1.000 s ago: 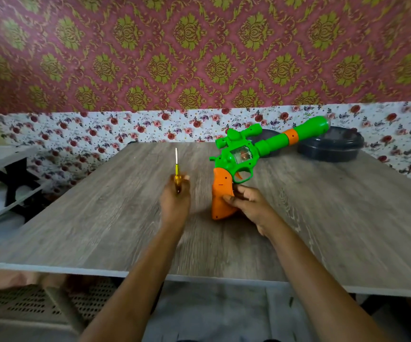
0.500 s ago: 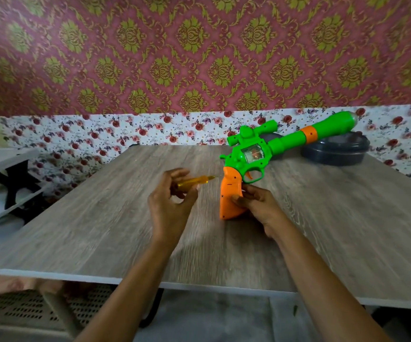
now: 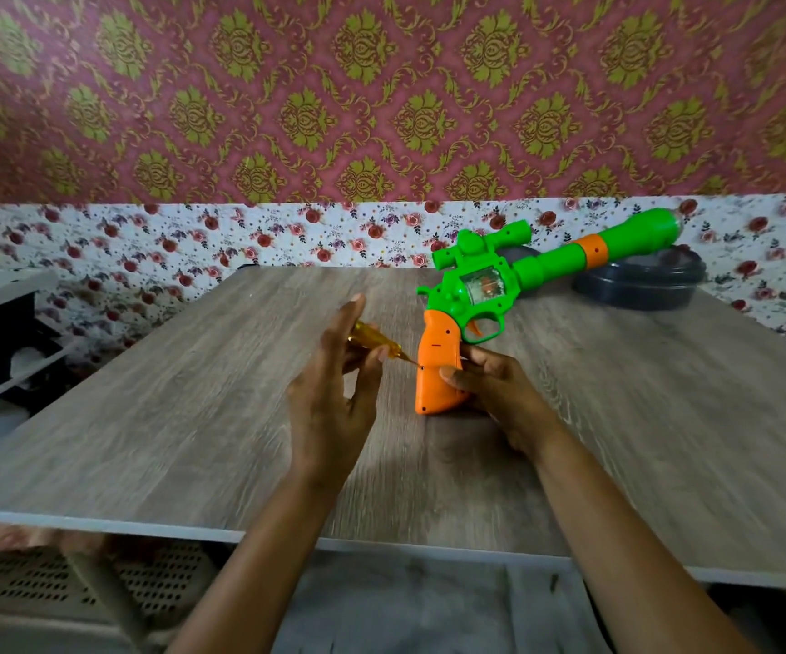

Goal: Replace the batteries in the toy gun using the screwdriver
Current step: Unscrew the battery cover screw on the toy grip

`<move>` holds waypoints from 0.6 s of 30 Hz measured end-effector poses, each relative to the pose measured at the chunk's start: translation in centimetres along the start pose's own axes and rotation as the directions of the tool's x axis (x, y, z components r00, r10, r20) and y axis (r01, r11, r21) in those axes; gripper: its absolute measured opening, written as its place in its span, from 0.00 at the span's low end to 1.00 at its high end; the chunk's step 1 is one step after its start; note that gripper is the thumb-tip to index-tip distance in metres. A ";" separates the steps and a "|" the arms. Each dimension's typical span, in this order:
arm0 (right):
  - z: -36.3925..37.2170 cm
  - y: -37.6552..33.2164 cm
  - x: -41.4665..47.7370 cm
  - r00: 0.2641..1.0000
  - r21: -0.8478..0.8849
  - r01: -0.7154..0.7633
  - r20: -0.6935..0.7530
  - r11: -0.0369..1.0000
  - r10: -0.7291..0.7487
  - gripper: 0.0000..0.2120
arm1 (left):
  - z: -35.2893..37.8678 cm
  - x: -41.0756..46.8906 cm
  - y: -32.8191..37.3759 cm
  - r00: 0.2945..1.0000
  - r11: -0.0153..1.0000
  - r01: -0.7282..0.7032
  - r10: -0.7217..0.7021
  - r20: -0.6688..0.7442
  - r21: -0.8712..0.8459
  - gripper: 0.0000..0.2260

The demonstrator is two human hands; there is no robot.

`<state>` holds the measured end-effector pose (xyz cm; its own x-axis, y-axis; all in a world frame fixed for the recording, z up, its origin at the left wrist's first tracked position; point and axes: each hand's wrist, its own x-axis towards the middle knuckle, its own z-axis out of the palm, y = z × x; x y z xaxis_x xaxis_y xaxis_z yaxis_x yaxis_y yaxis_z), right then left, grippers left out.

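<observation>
The gun (image 3: 457, 302) stands on the butt of its orange grip (image 3: 438, 370) near the middle of the worktop (image 3: 183, 417), its green barrel slanting up and away to the right. The right hand (image 3: 499, 398) grips it from behind, thumb on the near face of the grip and fingers (image 3: 473, 358) curled round the back under the trigger guard. Just left of it, the left hand (image 3: 329, 408) pinches the amber handle of the screwdriver (image 3: 374, 341) between thumb and fingers, with the forefinger straight up. The thin shaft slants down to the right, its tip touching a small hole on the grip's left edge. A dark round container (image 3: 641, 287) sits on the worktop behind the barrel, against the flowered wall.
</observation>
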<state>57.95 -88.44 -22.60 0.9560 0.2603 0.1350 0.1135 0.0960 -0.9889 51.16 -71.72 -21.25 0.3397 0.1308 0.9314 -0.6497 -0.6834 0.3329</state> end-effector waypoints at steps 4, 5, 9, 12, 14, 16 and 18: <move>0.0 -0.1 -0.1 1.000 -0.007 -0.001 -0.001 1.000 0.001 0.18 | 0.2 -0.1 -0.1 1.000 1.000 -0.012 0.012 0.015 0.008 0.20; 0.0 -0.1 -0.1 1.000 -0.006 -0.001 0.000 1.000 0.001 0.18 | 0.2 -0.1 -0.1 1.000 1.000 -0.014 0.013 0.026 0.011 0.20; 0.0 -0.2 -0.3 1.000 0.003 -0.007 0.005 1.000 0.007 0.18 | 0.3 -0.2 -0.3 0.998 1.000 -0.018 0.017 0.052 0.021 0.20; 0.1 -0.3 -0.3 1.000 0.005 -0.010 0.000 1.000 0.010 0.18 | 0.4 -0.3 -0.3 0.999 1.000 -0.018 0.017 0.052 0.021 0.20; 0.1 -0.4 -0.4 1.000 -0.003 -0.012 -0.002 1.000 0.012 0.18 | 0.4 -0.3 -0.2 0.998 1.000 -0.020 0.019 0.054 0.012 0.19; 0.2 -0.5 -0.4 1.000 -0.011 -0.013 0.000 1.000 0.013 0.18 | 0.4 -0.3 -0.3 0.998 1.000 -0.028 0.027 0.062 0.010 0.19; 0.2 -0.5 -0.5 1.000 -0.019 -0.023 -0.007 1.000 0.023 0.18 | 0.4 -0.3 -0.3 0.997 0.999 -0.031 0.030 0.069 0.018 0.19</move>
<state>57.39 -88.38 -22.13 0.9603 0.2554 0.1123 0.0970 0.0714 -0.9927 51.51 -71.83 -21.69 0.3665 0.0599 0.9285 -0.6481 -0.6996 0.3009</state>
